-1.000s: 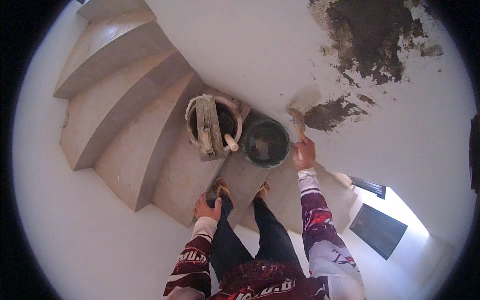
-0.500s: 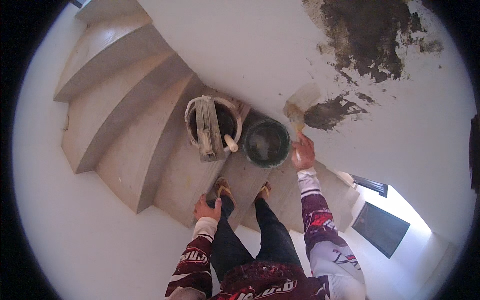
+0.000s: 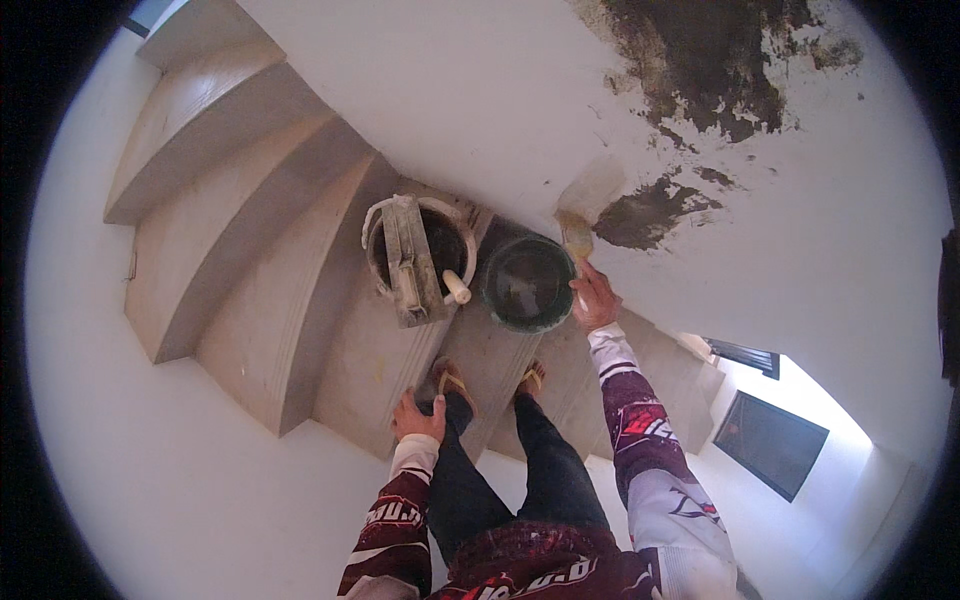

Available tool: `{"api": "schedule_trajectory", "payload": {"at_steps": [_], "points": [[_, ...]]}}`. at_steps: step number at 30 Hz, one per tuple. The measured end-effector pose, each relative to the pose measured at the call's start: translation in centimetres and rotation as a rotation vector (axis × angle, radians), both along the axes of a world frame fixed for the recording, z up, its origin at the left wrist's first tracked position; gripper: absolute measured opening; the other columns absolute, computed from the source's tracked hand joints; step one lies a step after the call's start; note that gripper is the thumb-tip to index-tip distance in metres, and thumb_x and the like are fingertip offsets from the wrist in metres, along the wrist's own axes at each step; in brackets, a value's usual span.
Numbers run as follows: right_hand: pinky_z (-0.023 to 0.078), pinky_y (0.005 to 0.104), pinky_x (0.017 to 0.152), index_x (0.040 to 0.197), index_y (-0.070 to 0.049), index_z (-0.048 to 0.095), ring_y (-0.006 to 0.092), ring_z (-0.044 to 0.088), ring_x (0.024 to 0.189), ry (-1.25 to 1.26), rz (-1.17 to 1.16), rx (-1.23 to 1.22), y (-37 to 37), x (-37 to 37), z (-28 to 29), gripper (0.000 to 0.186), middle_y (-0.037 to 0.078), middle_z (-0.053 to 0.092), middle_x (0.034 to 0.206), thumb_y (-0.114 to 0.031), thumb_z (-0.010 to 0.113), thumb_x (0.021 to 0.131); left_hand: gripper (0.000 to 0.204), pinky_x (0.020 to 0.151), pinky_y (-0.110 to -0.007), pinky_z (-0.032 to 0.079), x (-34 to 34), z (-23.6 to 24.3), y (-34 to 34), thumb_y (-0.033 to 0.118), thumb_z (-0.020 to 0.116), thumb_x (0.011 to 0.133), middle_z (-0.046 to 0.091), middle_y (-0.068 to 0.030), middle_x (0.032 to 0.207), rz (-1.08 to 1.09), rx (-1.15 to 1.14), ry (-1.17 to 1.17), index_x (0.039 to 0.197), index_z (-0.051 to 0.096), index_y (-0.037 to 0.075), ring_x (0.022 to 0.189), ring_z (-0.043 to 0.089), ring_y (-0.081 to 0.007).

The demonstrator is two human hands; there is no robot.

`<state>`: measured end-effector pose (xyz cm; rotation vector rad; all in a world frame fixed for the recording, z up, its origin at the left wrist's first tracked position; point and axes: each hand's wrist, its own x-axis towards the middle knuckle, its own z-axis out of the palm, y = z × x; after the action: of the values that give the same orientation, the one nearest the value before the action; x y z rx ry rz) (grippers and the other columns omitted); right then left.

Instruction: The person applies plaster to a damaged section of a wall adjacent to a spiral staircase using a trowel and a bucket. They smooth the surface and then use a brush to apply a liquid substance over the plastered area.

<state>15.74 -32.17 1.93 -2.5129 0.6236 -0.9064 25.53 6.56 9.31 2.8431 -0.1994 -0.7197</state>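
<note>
My right hand point(image 3: 597, 297) grips the handle of a wide paintbrush point(image 3: 577, 232), its bristles against the white wall beside a dark bare patch point(image 3: 645, 215). A damp-looking greyish streak point(image 3: 597, 185) runs above the bristles. Just left of that hand stands a dark green bucket point(image 3: 525, 328) with liquid inside. Farther left is a whitish, crusted bucket point(image 3: 470, 245). Across its top lies a mortar-caked plastering trowel point(image 3: 405, 235), and a pale wooden tool handle point(image 3: 457, 288) sticks out beside it. My left hand point(image 3: 418, 417) hangs over the step near my left leg, fingers apart, holding nothing.
Winding stairs point(image 3: 250, 210) curve up at the left, with sharp step edges. My sandalled feet point(image 3: 533, 378) stand on the steps close to the buckets. A larger patch of broken plaster point(image 3: 700, 60) marks the wall above. Dark window panels point(image 3: 770, 445) show at lower right.
The whole view has shifted slightly. Against the wall patch, the brush and my right hand sit a little lower. My left hand stays open in about the same place.
</note>
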Motion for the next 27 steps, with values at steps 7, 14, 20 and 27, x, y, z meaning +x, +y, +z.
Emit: {"api": "schedule_trajectory", "payload": {"at_steps": [7,14,20,27], "points": [[0.052,0.0414,0.089,0.095,-0.013,0.062,0.0337,0.06,0.108,0.13,0.03,0.113,-0.8,-0.5,-2.0,0.027,0.012,0.059,0.128,0.001,0.068,0.072,0.075,0.1,-0.057,0.035,-0.1,-0.3,-0.6,0.057,0.06,0.082,0.053,-0.0236,0.127,-0.015,0.037,-0.004,0.135,0.044,0.006,0.121,0.048,-0.0409],[0.05,0.0429,0.092,0.096,-0.012,0.062,0.0338,0.057,0.112,0.152,-0.082,0.115,-0.6,-2.7,-1.9,0.023,0.013,0.057,0.131,-0.002,0.066,0.075,0.073,0.101,-0.055,0.035,-0.5,-0.9,-0.3,0.055,0.06,0.083,0.054,-0.0219,0.128,-0.021,0.011,-0.035,0.135,0.045,0.007,0.121,0.049,-0.0403],[0.05,0.0418,0.09,0.094,-0.013,0.065,0.0332,0.06,0.109,0.159,-0.098,0.19,-0.5,-1.3,-0.7,0.025,0.012,0.059,0.127,-0.004,0.07,0.072,0.072,0.1,-0.053,0.038,0.0,-0.3,-1.7,0.054,0.061,0.083,0.055,-0.0231,0.127,-0.039,0.047,-0.03,0.134,0.046,0.006,0.119,0.05,-0.0403],[0.051,0.0435,0.089,0.094,-0.011,0.064,0.0347,0.061,0.107,0.073,0.03,0.154,-0.7,0.5,3.7,0.027,0.013,0.059,0.126,-0.001,0.07,0.07,0.075,0.099,-0.056,0.037,0.8,-0.2,-3.4,0.056,0.06,0.082,0.052,-0.0242,0.129,-0.061,0.069,0.039,0.136,0.042,0.007,0.122,0.048,-0.0399]]}}
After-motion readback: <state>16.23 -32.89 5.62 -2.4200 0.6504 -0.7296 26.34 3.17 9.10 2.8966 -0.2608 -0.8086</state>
